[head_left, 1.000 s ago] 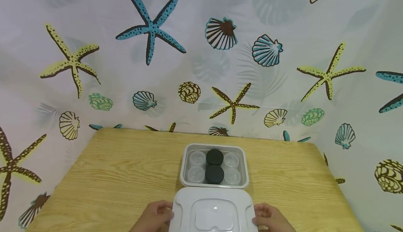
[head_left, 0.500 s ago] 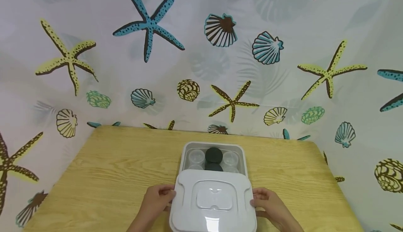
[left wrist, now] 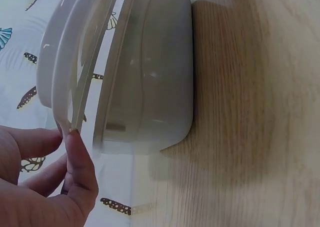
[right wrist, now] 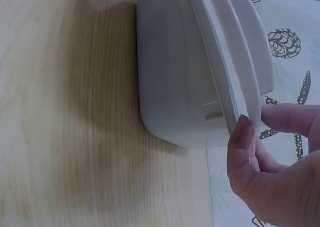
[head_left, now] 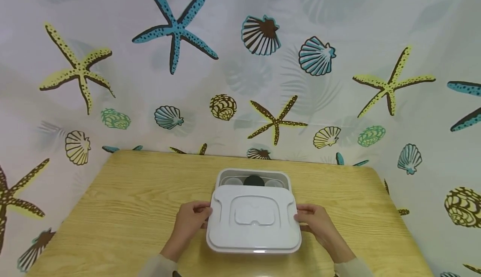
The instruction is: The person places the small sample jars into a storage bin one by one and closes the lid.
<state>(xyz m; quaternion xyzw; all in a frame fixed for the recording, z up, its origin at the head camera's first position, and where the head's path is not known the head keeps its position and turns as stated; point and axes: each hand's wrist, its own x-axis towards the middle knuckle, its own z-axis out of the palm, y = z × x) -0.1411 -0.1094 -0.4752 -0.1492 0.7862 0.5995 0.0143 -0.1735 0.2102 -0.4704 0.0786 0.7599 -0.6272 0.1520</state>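
Observation:
A white plastic lid is held between both hands over a white rectangular box on the table. My left hand pinches the lid's left edge, thumb on top and fingers beneath. On the opposite edge my right hand pinches it the same way. In the left wrist view a gap shows between the lid and the box's rim. The box's far strip stays uncovered, showing a round black cap between two clear round containers. The box's other contents are hidden under the lid.
The wood-grain table extends to both sides of the box. Behind it and along the sides hangs a pale curtain printed with starfish and shells.
Both hands have carried the lid forward, away from the body, over the box. It now covers the near row of containers and part of the far row. The box has stayed in place.

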